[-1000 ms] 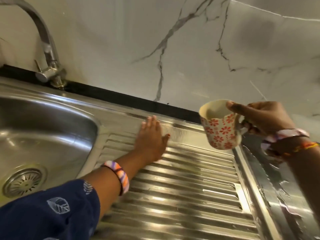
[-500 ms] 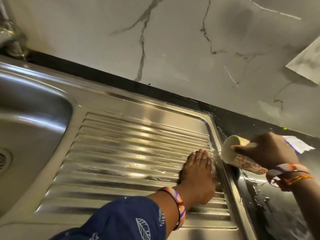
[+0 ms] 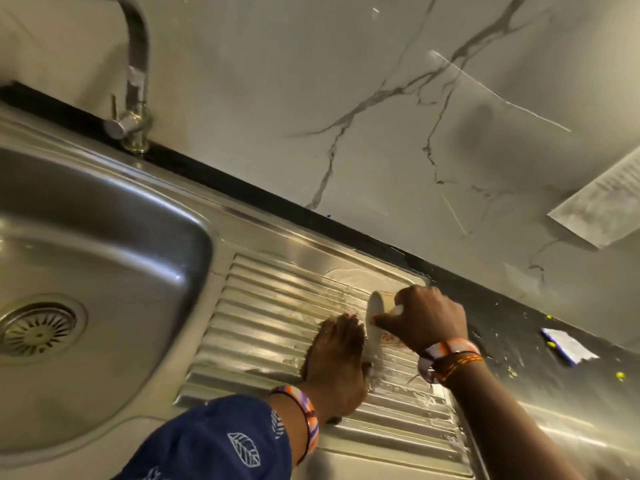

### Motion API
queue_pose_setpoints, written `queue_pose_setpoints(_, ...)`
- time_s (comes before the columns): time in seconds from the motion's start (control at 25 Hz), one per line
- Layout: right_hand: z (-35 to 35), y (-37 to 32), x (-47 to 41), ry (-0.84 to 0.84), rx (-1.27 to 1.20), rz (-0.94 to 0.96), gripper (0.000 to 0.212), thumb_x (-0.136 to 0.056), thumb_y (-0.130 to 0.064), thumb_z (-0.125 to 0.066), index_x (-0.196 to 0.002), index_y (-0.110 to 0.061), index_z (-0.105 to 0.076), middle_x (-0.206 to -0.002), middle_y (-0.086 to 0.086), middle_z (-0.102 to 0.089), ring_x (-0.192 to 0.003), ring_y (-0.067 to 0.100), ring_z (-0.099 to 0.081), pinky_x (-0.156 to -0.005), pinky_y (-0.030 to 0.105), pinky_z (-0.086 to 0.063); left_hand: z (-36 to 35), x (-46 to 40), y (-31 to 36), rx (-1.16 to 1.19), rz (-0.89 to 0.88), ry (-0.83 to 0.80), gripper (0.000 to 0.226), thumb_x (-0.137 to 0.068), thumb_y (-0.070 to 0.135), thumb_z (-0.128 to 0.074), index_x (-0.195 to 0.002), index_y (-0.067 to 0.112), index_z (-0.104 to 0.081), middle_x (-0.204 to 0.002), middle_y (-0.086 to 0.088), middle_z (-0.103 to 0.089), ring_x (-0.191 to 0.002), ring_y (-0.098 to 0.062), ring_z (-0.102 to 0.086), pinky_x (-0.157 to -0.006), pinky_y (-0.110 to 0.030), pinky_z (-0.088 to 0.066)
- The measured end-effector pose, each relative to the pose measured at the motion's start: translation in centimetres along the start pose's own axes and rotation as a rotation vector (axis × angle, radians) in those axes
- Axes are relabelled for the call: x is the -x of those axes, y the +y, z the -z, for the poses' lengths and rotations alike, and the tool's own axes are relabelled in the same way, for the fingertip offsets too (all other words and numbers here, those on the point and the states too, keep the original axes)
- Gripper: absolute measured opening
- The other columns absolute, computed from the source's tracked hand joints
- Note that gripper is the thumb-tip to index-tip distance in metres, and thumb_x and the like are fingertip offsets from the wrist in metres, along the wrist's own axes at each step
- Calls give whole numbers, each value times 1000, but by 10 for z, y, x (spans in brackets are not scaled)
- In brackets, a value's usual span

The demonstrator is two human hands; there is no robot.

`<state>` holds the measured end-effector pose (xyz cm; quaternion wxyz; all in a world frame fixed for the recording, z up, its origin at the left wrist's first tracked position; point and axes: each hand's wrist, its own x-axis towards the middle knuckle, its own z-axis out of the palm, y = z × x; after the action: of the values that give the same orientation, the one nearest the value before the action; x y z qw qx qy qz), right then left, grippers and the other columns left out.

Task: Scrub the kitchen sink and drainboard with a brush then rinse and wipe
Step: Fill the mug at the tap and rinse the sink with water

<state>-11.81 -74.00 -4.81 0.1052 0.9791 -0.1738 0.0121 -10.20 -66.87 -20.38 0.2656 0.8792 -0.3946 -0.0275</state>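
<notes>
The steel sink bowl with its round drain lies at the left. To its right is the ribbed drainboard, wet and streaked. My left hand lies flat on the ribs, fingers straight, pressing the metal. My right hand grips a floral cup, tipped on its side over the drainboard's right part, mouth facing left, just beside my left fingertips. No brush is in view.
A curved tap stands behind the bowl against the marble wall. The dark wet counter right of the drainboard carries a scrap of paper and small yellow bits. A printed sheet hangs on the wall.
My right hand brought the cup down, tipped it and moved it left over the drainboard. My left hand slid from the drainboard's back edge to its right part and stays flat there.
</notes>
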Motion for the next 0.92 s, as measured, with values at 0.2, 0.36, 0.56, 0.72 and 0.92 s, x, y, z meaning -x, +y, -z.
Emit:
queue_pose_setpoints(0.2,12,-73,-12,3,51,124,44,-81,-57,-58,-97,-16,-67,-92,1,-66,-76,15,-55,-65,25,-43,42,29,-51,-117,26,62,86,-75,46,6,-148,2,-8,-154,-20,-14,-143,-33,-12,-115,-43,7)
queue_pose_setpoints(0.36,19,-123,-18,34,60,177,46,-82,-56,-57,-98,-15,-67,-94,2,-67,-75,13,-50,-67,24,-39,76,52,-100,-211,55,32,72,-89,44,-4,-149,4,-5,-155,-19,-8,-144,-31,-6,-116,-43,4)
queue_pose_setpoints(0.56,28,-183,-29,73,39,212,48,-82,-57,-57,-104,-15,-66,-103,1,-67,-88,17,-60,-72,26,-44,125,86,-170,-249,133,-22,65,-99,42,-18,-149,3,-3,-156,-17,-2,-145,-28,1,-117,-39,5)
queue_pose_setpoints(0.72,34,-230,-44,118,-79,220,49,-80,-58,-58,-102,-15,-67,-105,2,-67,-94,19,-61,-74,27,-43,175,104,-227,-306,341,-146,62,-100,40,-18,-146,-1,-16,-155,-19,-13,-144,-29,-10,-118,-38,-5)
queue_pose_setpoints(0.92,31,-284,-66,130,-496,114,50,-75,-57,-65,-95,-11,-70,-91,3,-69,-76,18,-60,-56,22,-40,261,84,-298,52,677,-2,63,-97,53,-24,-128,6,-52,-134,-18,-51,-123,-32,-47,-103,-39,-36)
